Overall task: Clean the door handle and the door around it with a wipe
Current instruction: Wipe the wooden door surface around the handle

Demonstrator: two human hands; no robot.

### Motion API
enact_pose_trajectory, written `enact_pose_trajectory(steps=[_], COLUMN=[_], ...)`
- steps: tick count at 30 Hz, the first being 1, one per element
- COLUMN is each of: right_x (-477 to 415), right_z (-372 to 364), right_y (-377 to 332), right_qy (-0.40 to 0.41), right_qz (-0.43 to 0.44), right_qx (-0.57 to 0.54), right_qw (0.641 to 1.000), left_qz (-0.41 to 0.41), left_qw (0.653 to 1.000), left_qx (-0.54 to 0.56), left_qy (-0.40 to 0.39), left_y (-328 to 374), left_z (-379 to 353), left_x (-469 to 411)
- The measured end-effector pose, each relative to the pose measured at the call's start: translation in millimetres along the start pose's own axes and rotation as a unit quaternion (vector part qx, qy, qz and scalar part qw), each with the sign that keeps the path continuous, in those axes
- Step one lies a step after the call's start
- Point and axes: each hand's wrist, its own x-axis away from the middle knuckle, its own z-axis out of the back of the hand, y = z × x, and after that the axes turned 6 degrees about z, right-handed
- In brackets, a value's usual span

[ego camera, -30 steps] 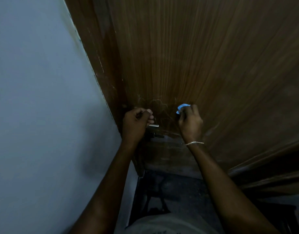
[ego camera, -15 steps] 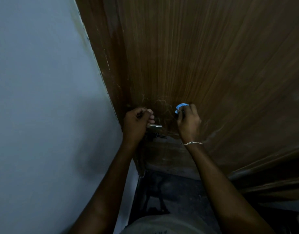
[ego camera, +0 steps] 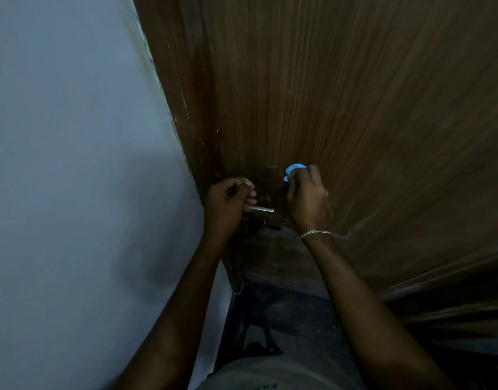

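The left hand (ego camera: 228, 201) is a closed fist, its fingers curled round the inner part of the door handle (ego camera: 260, 210). The silver end of the lever sticks out from under the fist, toward the right hand (ego camera: 307, 198). That hand holds a crumpled blue wipe (ego camera: 293, 170) in bent fingers. A small wad of the wipe shows above and just left of the knuckles, and it lies against the brown wooden door (ego camera: 354, 108). This spot is just above and to the right of the lever's free end. The two hands are near each other but apart, with the handle's tip between them. Below the left fist, dark lock hardware (ego camera: 259, 225) sits on the door; its details are too dim to make out. A thin chain bracelet (ego camera: 315, 233) circles the right wrist. A pale grey-blue wall (ego camera: 73, 136) lies to the left of the left fist, and a dark floor (ego camera: 284, 319) shows under both forearms
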Motion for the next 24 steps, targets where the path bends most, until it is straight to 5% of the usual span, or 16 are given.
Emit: enact_pose_trajectory(steps=[6,10,17,24], right_x=[2.0,-22.6,5.4,-11.4], right_z=[14.0,11.2,-18.4,1.3], right_y=[18.9,-2.5,2.6,-0.4], right_qy=[0.041,0.086,-0.037,0.041], right_qz=[-0.062,-0.031,0.013,-0.025], right_qx=[-0.021,-0.032,0.0,-0.025], right_qw=[0.997,0.995,0.999,0.999], left_qz=[-0.006,-0.008,-0.003,-0.015], left_qw=[1.0,1.0,1.0,0.999], left_qx=[0.007,0.007,0.015,0.005], left_qy=[0.006,0.008,0.012,0.031], left_y=[0.6,1.0,3.0,4.0], left_z=[8.0,10.5,10.3,23.3], left_x=[-0.9,-2.6,-2.5,-3.7])
